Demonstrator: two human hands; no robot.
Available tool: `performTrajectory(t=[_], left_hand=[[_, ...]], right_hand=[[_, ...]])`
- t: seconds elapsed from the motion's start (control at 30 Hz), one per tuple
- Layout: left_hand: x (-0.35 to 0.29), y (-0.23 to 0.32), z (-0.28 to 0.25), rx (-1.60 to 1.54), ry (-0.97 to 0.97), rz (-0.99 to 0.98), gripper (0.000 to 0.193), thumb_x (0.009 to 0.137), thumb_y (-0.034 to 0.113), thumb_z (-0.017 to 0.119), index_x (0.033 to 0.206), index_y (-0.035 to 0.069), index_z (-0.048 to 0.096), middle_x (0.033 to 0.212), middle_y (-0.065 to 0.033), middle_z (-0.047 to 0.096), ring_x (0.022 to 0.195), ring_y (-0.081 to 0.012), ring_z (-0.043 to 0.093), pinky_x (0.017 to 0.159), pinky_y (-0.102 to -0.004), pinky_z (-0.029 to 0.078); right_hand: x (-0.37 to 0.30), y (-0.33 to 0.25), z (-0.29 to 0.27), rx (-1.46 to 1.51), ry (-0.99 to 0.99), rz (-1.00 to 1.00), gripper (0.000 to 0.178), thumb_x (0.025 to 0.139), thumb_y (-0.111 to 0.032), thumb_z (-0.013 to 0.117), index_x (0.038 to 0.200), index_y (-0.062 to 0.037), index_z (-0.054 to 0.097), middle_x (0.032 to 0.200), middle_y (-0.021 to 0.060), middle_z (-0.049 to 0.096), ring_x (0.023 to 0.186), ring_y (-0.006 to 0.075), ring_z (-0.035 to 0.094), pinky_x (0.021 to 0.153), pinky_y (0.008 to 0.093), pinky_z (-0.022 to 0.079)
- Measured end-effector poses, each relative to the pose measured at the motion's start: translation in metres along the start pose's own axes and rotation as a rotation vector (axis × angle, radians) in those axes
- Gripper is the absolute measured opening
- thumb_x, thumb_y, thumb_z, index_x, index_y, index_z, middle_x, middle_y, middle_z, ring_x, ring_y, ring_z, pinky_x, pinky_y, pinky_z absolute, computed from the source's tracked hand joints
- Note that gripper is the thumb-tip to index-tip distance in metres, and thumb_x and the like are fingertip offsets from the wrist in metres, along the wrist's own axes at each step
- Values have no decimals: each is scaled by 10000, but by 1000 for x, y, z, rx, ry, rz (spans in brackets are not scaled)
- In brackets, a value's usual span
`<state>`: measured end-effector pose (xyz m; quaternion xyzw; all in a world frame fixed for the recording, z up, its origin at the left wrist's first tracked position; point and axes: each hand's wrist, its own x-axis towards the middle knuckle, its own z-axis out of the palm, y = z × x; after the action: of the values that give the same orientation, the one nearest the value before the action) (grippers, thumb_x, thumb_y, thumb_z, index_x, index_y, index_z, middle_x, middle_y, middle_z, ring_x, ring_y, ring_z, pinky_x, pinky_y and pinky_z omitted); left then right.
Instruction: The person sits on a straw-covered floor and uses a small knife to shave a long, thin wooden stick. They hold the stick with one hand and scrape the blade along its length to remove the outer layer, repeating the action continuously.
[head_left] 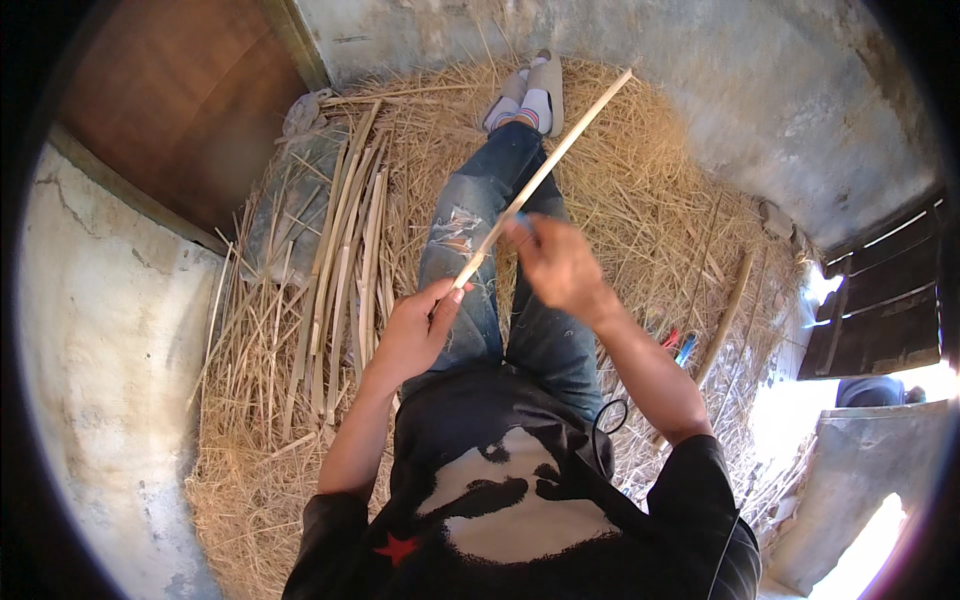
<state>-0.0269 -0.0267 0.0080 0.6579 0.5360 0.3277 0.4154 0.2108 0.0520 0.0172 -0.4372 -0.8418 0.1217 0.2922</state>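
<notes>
Grips pale wooden strip by near end in left hand, slanting forward-right past curled right hand with blurred, unclear hold.

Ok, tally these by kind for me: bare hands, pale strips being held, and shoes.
Bare hands: 2, left hand and right hand
Held pale strip: 1
Shoes: 2
Total: 5

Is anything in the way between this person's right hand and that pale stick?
Only something small and blue at the right hand, too blurred to name, close to the stick. Nothing else visible stands between. The left hand holds the stick's near end.
</notes>
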Motion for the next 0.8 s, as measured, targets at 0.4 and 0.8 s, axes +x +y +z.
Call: performTrajectory(t=[0.4,0.8], left_hand=[[-1,-1,-2,-17,4,57,250,1087,170,536,1244,48,688,669,36,411,601,-59,376,555,-270,319],[-1,-2,0,39,3,85,261,1081,147,528,1272,43,673,666,26,430,597,-61,397,557,-267,342]], right_hand=[[8,-29,-21,551,45,388,327,913,-295,784,1028,-10,674,704,28,568,654,100,490,596,326,419],[18,12,1,821,246,544,296,957,-264,746,792,-19,725,546,-45,487,519,56,403,480,306,334]])
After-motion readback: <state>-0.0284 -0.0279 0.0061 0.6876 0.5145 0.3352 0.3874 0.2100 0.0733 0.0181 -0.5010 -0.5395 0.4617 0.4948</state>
